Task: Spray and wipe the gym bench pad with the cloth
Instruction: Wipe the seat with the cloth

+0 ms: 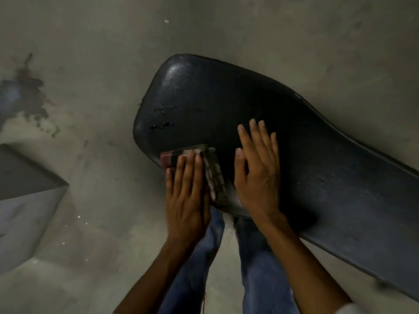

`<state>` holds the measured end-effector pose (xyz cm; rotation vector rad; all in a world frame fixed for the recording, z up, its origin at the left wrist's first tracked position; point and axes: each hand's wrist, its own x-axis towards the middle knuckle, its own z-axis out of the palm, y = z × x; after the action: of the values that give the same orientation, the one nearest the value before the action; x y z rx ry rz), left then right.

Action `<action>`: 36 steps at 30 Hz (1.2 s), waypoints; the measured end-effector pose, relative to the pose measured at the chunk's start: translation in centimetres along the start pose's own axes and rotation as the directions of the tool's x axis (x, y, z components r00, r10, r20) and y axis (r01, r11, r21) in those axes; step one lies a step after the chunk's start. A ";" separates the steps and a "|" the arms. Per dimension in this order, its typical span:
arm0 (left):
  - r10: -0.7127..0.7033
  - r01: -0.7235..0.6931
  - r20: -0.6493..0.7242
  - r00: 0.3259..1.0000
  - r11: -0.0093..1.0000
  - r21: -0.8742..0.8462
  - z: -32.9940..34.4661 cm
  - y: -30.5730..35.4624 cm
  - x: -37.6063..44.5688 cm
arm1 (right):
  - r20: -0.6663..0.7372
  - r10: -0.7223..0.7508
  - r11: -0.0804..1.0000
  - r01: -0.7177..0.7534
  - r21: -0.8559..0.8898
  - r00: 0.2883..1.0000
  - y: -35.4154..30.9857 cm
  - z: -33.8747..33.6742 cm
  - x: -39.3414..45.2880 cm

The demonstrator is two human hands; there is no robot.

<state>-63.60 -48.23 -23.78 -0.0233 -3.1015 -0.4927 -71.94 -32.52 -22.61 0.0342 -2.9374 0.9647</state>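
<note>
**Both hands flat on the bench pad, cloth under the left**

The bare grey concrete floor (95,91), mottled and stained, lies open around the pad's rounded end. The long black vinyl gym bench pad (306,155), finely grained with soft rounded edges, runs off toward the lower right; small wet drops sit near its rounded end. The right hand (257,171) lies palm-down on the pad, fingers stretched out, holding nothing. The left hand (186,196) presses flat, fingers straight and close together, on the folded checked cloth (210,168) at the pad's near edge.
</note>
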 end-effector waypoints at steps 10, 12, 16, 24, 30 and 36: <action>0.016 -0.014 0.043 0.999 0.999 -0.051 0.2 0.8 1.4 | 0.029 -0.022 0.974 0.028 -0.225 0.999 -0.7 1.8 -0.1; 0.002 0.000 0.045 0.999 0.999 -0.044 -0.5 -1.3 0.6 | 0.038 -0.003 0.971 0.012 -0.237 0.999 -0.9 1.8 -0.1; -0.244 0.241 -0.072 0.967 0.969 -0.045 -1.3 -5.6 6.4 | 0.028 0.005 0.964 0.003 -0.267 1.000 -1.0 2.1 -0.1; -0.132 0.132 -0.040 0.991 0.991 0.010 -0.9 -2.1 10.8 | 0.001 -0.013 0.959 0.013 -0.283 1.000 -1.1 2.2 -0.1; -0.017 0.019 -0.038 0.999 0.999 0.045 -1.8 -4.5 9.3 | -0.006 -0.014 0.956 0.012 -0.292 1.000 -1.2 2.2 -0.1; -0.222 0.220 -0.064 0.973 0.975 -0.041 -2.1 -5.4 20.3 | -0.010 -0.007 0.953 0.004 -0.302 1.000 -1.0 2.4 -0.2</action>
<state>-84.02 -53.77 -23.41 0.3351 -3.0432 -0.5373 -71.83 -34.77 -23.95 0.0250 -3.0359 0.5026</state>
